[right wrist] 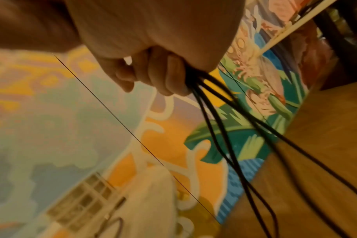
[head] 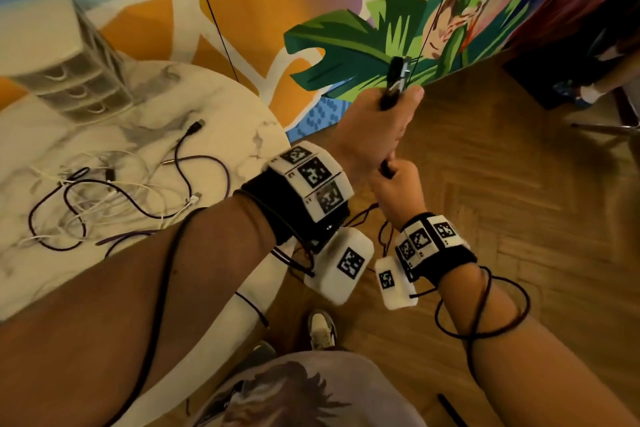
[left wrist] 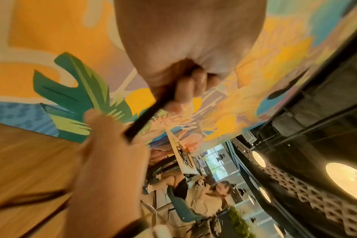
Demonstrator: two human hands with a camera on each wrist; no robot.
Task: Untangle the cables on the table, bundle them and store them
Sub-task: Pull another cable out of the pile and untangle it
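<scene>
Head view looks down on a round marble-patterned counter [head: 242, 107] at the left, its curved edge running close beside the left forearm. On it lies a loose tangle of white and purple cables [head: 114, 194], with a small drawer unit [head: 79, 80] standing at its far side. Beyond the edge is herringbone wood floor [head: 502, 184] — open on the right as far as dark furniture legs at the upper right — and a bright painted mural wall [head: 346, 10] rises behind. Both hands are raised off the counter, over the floor. The left hand [head: 374, 128] is clenched around a bundle of black cable [head: 396, 80]; the right hand [head: 398, 184], just below it, grips the same bundle, whose strands hang down from the fist in the right wrist view.
</scene>
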